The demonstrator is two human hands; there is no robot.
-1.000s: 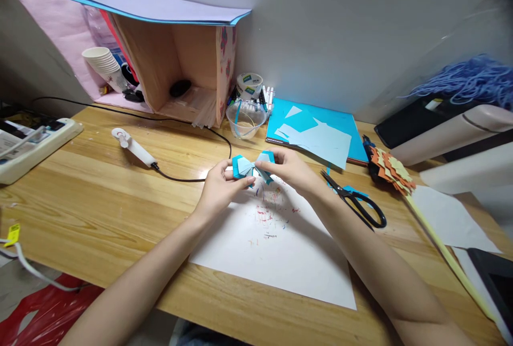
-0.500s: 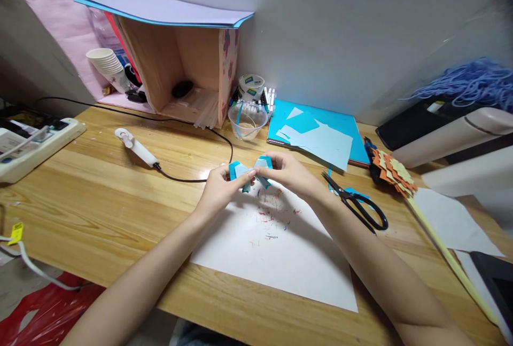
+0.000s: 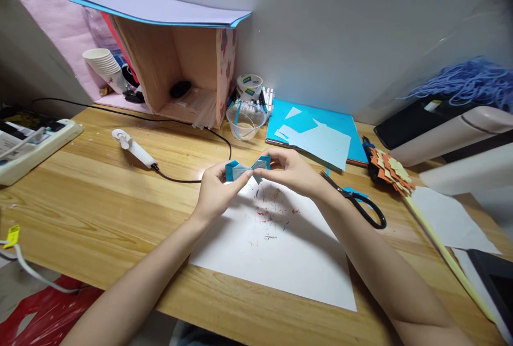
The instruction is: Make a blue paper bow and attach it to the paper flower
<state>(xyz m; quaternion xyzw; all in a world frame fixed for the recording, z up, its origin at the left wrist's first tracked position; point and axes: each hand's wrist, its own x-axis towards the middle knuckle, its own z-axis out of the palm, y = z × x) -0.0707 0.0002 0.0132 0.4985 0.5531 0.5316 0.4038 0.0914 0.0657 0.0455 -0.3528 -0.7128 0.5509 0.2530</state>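
Observation:
Between my two hands is a folded blue paper bow [image 3: 240, 172], darker blue at its outer ends and pale blue toward the middle. My left hand [image 3: 216, 185] pinches it from the left, its thumb near the bow's centre. From the other side my right hand [image 3: 290, 172] grips it, thumb also at the centre and fingers behind the right loop. The fingertips behind the paper are partly hidden. Below the hands lies a white sheet [image 3: 276, 271] marked with coloured scribbles. Black-handled scissors [image 3: 366, 212] rest beside my right forearm.
Behind stand an open box [image 3: 196, 63], a clear plastic cup [image 3: 245, 124] and a blue folder [image 3: 340, 127] with paper offcuts. A white corded tool [image 3: 138, 151] lies left. On the right are a paper flower [image 3: 393, 172] on a yellow stick and a bottle [image 3: 452, 135].
My hands have turned the bow so its loops sit more level and its lower tails show less. The whole view has shifted slightly.

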